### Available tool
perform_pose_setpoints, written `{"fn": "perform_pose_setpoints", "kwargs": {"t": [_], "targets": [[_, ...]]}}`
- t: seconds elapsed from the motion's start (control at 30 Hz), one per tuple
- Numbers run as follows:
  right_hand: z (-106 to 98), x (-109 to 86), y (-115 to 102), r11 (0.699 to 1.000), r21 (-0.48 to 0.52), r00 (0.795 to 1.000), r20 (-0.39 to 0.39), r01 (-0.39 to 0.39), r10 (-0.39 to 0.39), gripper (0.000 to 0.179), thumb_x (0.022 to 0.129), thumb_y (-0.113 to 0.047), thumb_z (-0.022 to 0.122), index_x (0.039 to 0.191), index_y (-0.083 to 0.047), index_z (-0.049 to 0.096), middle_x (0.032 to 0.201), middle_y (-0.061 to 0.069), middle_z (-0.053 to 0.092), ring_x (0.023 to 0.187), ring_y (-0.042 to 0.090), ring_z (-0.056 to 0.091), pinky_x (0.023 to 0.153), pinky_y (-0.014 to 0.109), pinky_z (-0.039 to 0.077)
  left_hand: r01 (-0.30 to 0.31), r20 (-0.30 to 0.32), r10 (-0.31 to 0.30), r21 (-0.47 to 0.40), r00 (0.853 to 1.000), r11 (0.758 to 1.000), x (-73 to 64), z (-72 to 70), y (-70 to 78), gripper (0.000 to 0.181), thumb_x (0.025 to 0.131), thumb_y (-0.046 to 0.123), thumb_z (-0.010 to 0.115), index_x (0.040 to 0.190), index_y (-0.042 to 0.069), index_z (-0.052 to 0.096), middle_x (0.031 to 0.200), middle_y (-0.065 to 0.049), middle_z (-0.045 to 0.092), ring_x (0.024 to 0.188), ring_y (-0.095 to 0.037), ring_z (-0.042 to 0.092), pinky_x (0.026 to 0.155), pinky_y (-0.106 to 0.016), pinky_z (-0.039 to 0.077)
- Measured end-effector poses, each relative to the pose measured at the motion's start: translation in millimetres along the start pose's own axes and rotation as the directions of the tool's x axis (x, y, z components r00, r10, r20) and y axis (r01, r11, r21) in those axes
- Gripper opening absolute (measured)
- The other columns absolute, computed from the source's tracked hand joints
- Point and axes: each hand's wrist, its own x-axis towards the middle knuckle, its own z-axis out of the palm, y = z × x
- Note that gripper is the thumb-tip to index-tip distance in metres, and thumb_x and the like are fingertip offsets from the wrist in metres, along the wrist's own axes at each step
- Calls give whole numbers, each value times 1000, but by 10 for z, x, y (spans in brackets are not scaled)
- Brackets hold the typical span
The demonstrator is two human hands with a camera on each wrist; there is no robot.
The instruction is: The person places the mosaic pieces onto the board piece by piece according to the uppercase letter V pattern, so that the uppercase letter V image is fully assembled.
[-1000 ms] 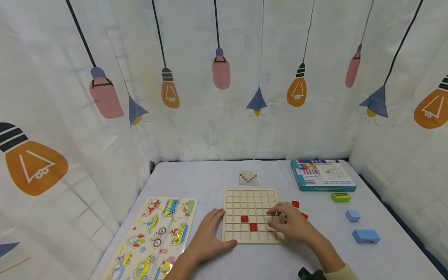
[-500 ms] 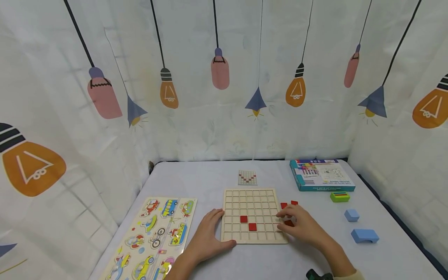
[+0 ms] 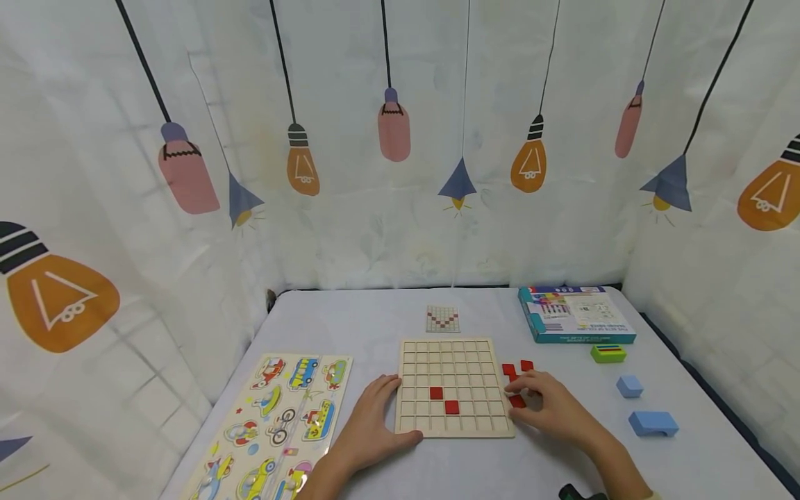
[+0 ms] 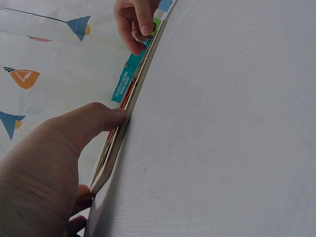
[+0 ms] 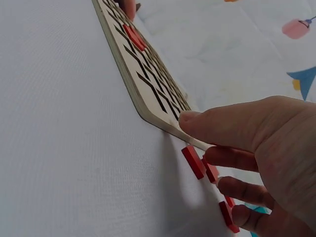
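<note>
On the white-clothed table (image 3: 469,472), the left hand (image 3: 375,430), thumb and fingers spread, touches a squarish wooden grid board (image 3: 446,375) at 8 o'clock, its sides running 6 to 12, while the right hand (image 3: 551,408), loosely parted, nears red square tiles (image 3: 509,369) at 3 o'clock.

Grid board (image 3: 462,379): pale bare wood, matt. Red tiles (image 3: 509,369), right: smooth, matt. Table cover (image 3: 475,472): matt white cloth, finely textured. Picture board (image 3: 296,385), left: smooth, glossy at near end. Box (image 3: 575,316), far right: smooth printed card. Blue blocks (image 3: 653,423), right: smooth, matt.
</note>
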Motion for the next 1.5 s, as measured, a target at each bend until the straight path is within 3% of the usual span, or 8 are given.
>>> {"fn": "perform_pose_setpoints", "kwargs": {"t": [0.2, 0.53, 0.7, 0.97, 1.23, 1.5], "targets": [[1, -11, 49, 1000, -30, 1000, -1, 5, -5, 35, 87, -41, 95, 119, -39, 79, 135, -6, 70, 130, 19, 60, 113, 45, 59, 6, 5, -6, 8, 1000, 1000, 2, 7, 21, 110, 74, 68, 92, 162, 14, 55, 170, -2, 51, 163, -32, 41, 132, -62, 40], [5, -28, 71, 1000, -13, 1000, 3, 3, -3, 35, 88, -35, 95, 119, -39, 80, 144, 0, 68, 137, 28, 56, 118, 62, 55, 10, 10, -10, 6, 1000, 1000, -2, 8, 26, 110, 75, 70, 91, 162, 14, 55, 170, -2, 50, 164, -32, 40, 133, -62, 39], [6, -21, 67, 999, -33, 1000, 2, -8, 8, 32, 88, -32, 95, 116, -40, 80, 138, -5, 70, 128, 22, 55, 111, 55, 60, 11, 10, -11, 1, 1000, 1000, -2, 4, 31, 110, 75, 70, 91, 162, 14, 55, 171, -2, 50, 164, -32, 40, 133, -62, 39], [20, -18, 73, 998, -56, 1000, -12, -11, 10, 25, 90, -31, 95, 106, -42, 80, 117, -14, 69, 116, 17, 54, 104, 42, 58, 4, 8, -4, 7, 1000, 1000, 3, 7, 33, 110, 75, 69, 92, 162, 13, 55, 170, -3, 51, 164, -33, 40, 133, -62, 39], [12, -28, 40, 999, -52, 999, -42, -6, 4, 24, 88, -40, 95, 108, -40, 81, 116, -12, 71, 114, 16, 56, 101, 42, 58, -7, 0, 7, 9, 1000, 1000, -4, 3, 35, 111, 74, 70, 92, 161, 12, 55, 170, -4, 51, 163, -34, 41, 132, -63, 40], [38, 29, -27, 999, -32, 998, -60, 23, -25, 24, 89, -43, 95, 109, -39, 82, 108, -13, 69, 112, 14, 57, 94, 30, 59, -7, -4, 7, 14, 1000, 1000, -3, -13, 38, 112, 74, 68, 93, 162, 11, 55, 170, -4, 51, 164, -34, 40, 133, -63, 39]]}}
